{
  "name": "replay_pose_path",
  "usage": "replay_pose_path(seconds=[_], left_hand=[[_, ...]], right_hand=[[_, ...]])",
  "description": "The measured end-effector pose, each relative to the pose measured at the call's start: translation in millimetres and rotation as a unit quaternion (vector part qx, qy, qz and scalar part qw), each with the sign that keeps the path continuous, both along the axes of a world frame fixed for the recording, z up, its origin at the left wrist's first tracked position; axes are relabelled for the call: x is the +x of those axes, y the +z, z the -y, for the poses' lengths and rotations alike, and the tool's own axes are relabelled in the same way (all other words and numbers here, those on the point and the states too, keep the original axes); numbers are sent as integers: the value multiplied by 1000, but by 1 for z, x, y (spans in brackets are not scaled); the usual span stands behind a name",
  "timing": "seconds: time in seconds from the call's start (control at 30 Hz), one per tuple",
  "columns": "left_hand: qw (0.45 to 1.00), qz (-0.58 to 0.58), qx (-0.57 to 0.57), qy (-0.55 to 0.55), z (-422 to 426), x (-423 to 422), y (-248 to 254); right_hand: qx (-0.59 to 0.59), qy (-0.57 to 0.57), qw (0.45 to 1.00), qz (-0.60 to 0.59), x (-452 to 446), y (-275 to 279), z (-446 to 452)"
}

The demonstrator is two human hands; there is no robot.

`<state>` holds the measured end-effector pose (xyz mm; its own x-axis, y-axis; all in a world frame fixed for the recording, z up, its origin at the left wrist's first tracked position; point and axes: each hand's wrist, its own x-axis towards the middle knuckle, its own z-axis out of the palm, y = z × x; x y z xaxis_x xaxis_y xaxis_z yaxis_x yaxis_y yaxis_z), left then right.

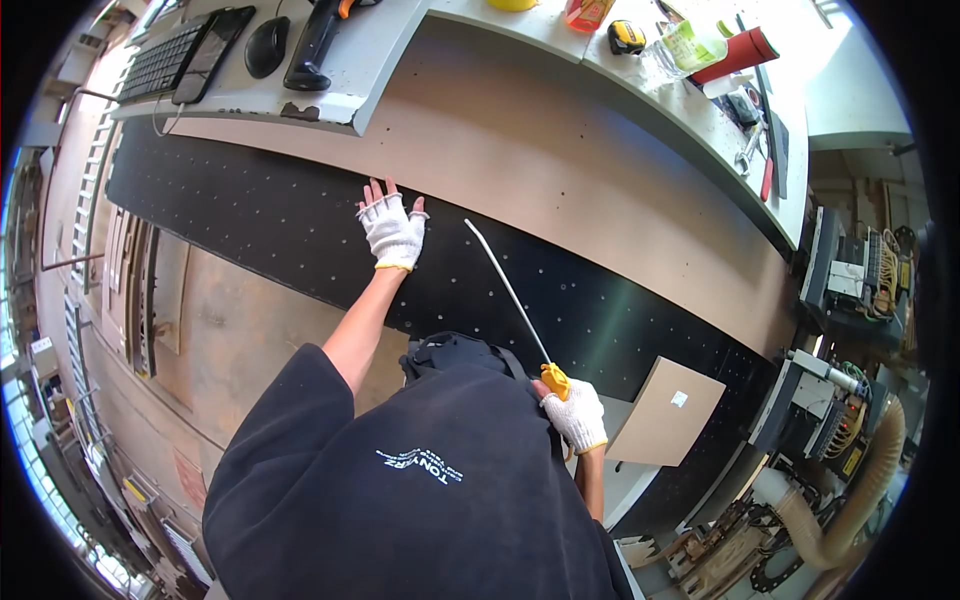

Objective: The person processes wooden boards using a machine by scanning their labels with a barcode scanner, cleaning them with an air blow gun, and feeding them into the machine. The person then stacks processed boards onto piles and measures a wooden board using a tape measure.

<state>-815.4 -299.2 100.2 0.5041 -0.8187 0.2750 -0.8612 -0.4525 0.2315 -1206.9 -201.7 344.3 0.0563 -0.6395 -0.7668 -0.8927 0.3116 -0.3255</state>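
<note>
My left hand [393, 229], in a white fingerless work glove, lies flat with fingers spread on a black dotted table [270, 215]. Its fingertips reach the near edge of a long brown panel [560, 150]. Gloved the same way, my right hand [576, 412] is closed around the yellow handle of an air blow gun [510, 288]. The gun's long thin metal tube, bent at the tip, points forward and left over the black surface. My palm and fingers hide part of the handle.
A small brown board [668, 412] with a white label sits right of my right hand. Machine units [825, 395] with hoses stand at far right. Raised worktops hold a keyboard [165, 62], a mouse [267, 47], a handheld scanner [318, 45] and a tape measure [627, 37].
</note>
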Motion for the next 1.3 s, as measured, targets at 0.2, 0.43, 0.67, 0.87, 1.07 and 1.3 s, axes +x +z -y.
replay_pose_path(seconds=[0.2,0.43,0.67,0.87,1.07,1.3], left_hand=[[998,34,44,2,9,-8,26],[999,26,-19,-11,2,-1,-13],[1000,29,0,-4,1,4,-24],[999,37,33,8,4,-3,4],[1000,16,-5,-5,5,-10,10],[1000,-6,-19,5,3,-6,7]], right_hand=[[-10,-29,998,-60,-34,4,-6],[-127,-383,880,-252,-210,0,-102],[-127,-475,765,-416,-244,63,-149],[-138,-502,847,-106,-196,29,-125],[62,-336,932,125,-107,44,-79],[142,-156,977,39,-77,35,-75]])
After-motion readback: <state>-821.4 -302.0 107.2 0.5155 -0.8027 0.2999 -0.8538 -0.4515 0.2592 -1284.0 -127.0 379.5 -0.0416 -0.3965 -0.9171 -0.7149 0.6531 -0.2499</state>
